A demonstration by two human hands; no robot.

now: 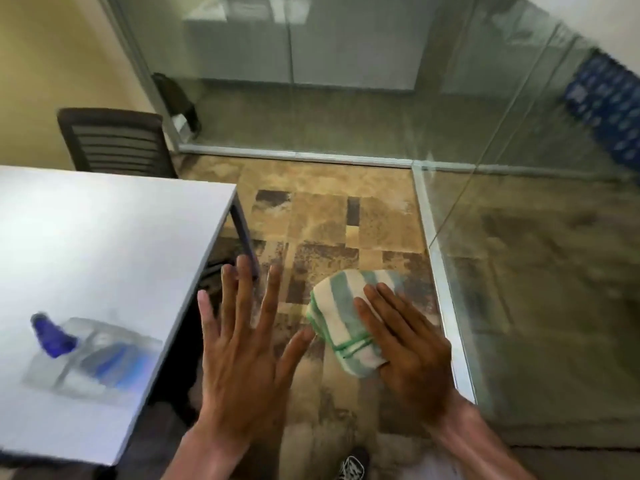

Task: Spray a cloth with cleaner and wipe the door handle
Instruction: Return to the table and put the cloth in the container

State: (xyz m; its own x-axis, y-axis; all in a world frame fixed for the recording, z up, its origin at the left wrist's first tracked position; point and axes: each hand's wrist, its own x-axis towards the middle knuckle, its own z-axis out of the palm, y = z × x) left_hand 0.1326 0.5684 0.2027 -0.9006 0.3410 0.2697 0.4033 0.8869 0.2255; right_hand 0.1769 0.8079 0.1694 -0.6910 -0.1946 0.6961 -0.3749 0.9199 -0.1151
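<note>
A folded cloth (341, 315) with green and white stripes is held in my right hand (408, 344), over the floor in front of me. My left hand (242, 351) hovers just left of it, palm down, fingers spread, holding nothing; its thumb tip nearly touches the cloth. A clear spray bottle (93, 358) with a blue nozzle lies on its side on the white table (104, 237) at the lower left. No door handle shows in this view.
A dark slatted chair (114, 140) stands behind the table. Glass partitions with metal frames (446, 289) run along the back and the right side. Patterned brown carpet (329, 220) lies between table and glass. My shoe (353, 465) shows at the bottom.
</note>
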